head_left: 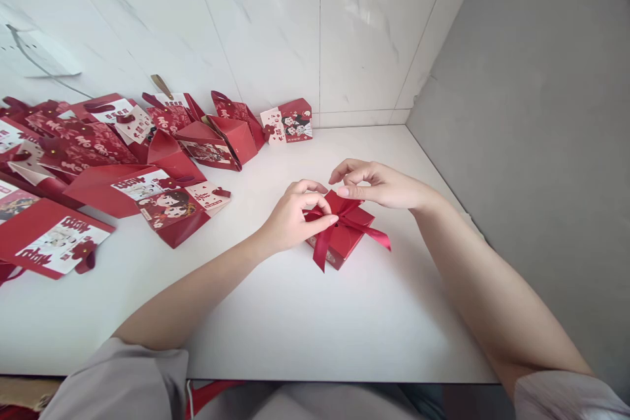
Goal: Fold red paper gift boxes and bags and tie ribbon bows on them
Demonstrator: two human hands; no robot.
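Note:
A small red gift box lies on the white table, right of centre. A red satin ribbon is tied over it, with loose tails hanging to the front and to the right. My left hand rests on the box's left side, fingers curled and pinching the ribbon at the knot. My right hand hovers over the box's top, thumb and forefinger pinched on the ribbon loop.
A heap of red printed gift boxes and flat box blanks covers the table's left side up to the tiled wall. One closed box stands by the wall. A grey wall borders the table on the right.

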